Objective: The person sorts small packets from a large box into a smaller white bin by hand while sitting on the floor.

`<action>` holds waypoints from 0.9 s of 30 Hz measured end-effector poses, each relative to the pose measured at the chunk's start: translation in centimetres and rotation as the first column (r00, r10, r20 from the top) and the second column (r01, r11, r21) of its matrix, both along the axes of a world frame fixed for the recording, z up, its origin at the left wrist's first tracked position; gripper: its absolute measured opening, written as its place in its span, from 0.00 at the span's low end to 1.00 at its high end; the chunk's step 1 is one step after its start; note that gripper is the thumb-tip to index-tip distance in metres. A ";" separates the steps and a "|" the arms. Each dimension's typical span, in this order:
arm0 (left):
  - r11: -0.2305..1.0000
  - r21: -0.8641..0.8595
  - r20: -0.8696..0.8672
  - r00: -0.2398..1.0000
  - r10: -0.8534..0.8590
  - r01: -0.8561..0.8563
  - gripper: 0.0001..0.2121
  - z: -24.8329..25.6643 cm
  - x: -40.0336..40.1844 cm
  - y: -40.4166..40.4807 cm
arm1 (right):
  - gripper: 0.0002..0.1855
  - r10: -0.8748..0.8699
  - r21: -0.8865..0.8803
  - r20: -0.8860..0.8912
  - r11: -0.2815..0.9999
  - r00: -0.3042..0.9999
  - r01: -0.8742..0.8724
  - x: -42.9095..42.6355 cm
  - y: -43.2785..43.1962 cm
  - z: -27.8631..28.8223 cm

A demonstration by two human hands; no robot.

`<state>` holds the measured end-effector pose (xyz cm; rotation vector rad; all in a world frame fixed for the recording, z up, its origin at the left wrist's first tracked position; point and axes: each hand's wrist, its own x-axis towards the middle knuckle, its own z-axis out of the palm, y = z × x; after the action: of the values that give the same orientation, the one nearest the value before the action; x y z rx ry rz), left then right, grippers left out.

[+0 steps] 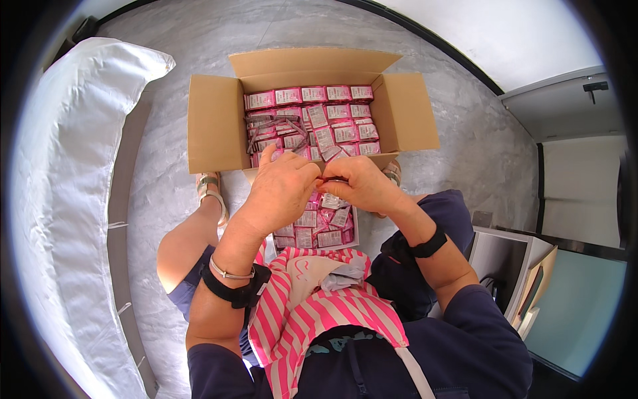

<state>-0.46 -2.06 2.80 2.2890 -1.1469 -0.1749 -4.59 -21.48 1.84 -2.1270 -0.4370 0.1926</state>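
My left hand (286, 184) and my right hand (363, 183) meet at the fingertips above the near edge of a large open cardboard box (214, 124). The right hand's fingers close round a small dark item with a shiny edge, perhaps a small tool. The left thumb and fingertips pinch at the same spot; what lies between them is mostly hidden. Rows of pink printed sachets (339, 111) fill the box, with a loose strip of packets (301, 130) on top at the left. Below my hands, a smaller white box (355, 227) holds loose pink sachets (306, 218).
The boxes stand on a grey marbled floor (164, 124) between my feet. A pink-and-white striped apron (309, 324) covers my lap. A white fabric cover (75, 199) hangs at the left. Shelving (518, 274) stands at the lower right.
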 end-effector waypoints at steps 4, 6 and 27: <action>0.999 -0.050 0.050 0.999 0.019 -0.017 0.02 0.3 -0.2 -0.1 | 0.07 0.023 0.013 -0.054 1.000 0.998 -0.023 0.3 -0.1 0.7; 0.998 -0.055 0.054 0.998 0.016 -0.013 0.02 0.2 -0.2 -0.1 | 0.08 0.066 -0.013 0.005 0.998 0.998 -0.066 0.4 0.0 0.7; 0.755 -0.390 -0.605 0.764 0.222 -0.528 0.05 0.5 1.7 2.6 | 0.10 -0.301 0.096 0.078 0.951 0.951 0.293 0.9 -3.8 2.0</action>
<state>1.23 0.58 3.26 1.7412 -0.3358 -0.2559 -3.69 -25.23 3.80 -2.0951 -0.1691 -0.0954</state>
